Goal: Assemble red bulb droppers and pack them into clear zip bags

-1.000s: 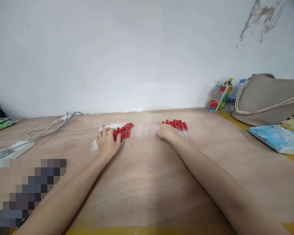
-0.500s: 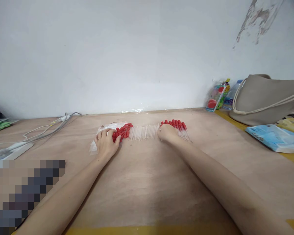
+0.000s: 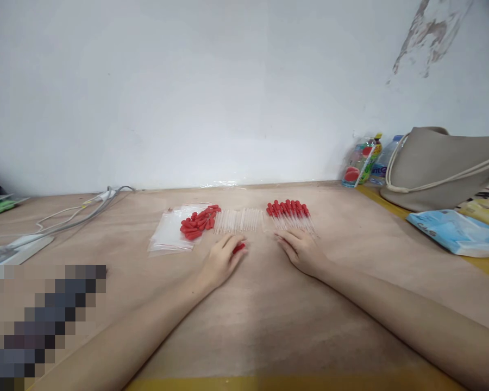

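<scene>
My left hand [image 3: 226, 258] is closed with a red rubber dropper bulb [image 3: 238, 248] between thumb and fingers, low over the table in front of a row of thin clear tubes [image 3: 240, 220]. Behind it to the left lies a heap of loose red bulbs [image 3: 199, 221], partly on clear plastic bags [image 3: 169, 231]. My right hand [image 3: 299, 250] has its fingers drawn together, pointing left; anything in the fingertips is too faint to make out. Just beyond that hand, droppers [image 3: 289, 209] lie side by side, clear tubes with red bulbs at the far end.
Cables and a white power strip [image 3: 28, 247] lie at the left. On the right are bottles [image 3: 361, 163] by the wall, a grey bag [image 3: 444, 168] with a cord, and a blue-and-white packet [image 3: 458, 231]. A pale wall [image 3: 228, 108] borders the table's back.
My left hand has moved right and nearer from the heap, now with a red bulb in it. My right hand has drawn back and slightly right from the tubes, uncovering the droppers.
</scene>
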Available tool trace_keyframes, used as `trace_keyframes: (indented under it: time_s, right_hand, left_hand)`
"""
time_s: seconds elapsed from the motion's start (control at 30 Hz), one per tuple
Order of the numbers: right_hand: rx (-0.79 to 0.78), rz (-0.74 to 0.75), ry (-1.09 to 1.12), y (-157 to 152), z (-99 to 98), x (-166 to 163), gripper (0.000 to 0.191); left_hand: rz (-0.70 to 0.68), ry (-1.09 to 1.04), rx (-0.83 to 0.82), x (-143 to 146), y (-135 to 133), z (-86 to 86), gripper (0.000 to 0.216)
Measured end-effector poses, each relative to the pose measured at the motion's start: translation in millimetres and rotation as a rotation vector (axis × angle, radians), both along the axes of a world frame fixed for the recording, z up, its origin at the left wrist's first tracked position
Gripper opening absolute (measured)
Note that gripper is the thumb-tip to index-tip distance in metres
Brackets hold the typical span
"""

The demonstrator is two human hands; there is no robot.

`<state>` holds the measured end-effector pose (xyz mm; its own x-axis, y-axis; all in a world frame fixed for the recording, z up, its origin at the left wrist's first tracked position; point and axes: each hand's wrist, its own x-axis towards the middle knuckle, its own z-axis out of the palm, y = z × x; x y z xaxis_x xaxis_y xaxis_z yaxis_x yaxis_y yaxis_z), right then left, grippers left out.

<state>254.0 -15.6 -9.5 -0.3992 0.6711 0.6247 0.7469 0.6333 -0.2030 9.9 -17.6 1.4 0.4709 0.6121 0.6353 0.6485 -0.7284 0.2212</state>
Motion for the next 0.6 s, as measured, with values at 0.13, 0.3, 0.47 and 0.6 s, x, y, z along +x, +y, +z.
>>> trace_keyframes:
  time_s: [0.13, 0.3, 0.47, 0.6]
  right_hand:
    - [0.037, 0.089, 0.02, -5, 2.0, -6, 0.022]
    - [0.035, 0.151, -0.026, -9, 4.7, -16, 0.022]
    - [0.058, 0.172, -0.065, -12, 8.0, -22, 0.022]
    - [0.062, 0.197, -0.059, -13, 8.6, -23, 0.022]
  left_hand:
    - [-0.003, -0.038, -0.092, 8, -1, -4.2, 0.017]
    - [-0.035, -0.033, -0.106, 8, 0, -3.4, 0.015]
    - [-0.061, -0.062, -0.085, 11, -4, -3.6, 0.014]
    - [-0.095, -0.073, -0.078, 10, -5, -3.1, 0.015]
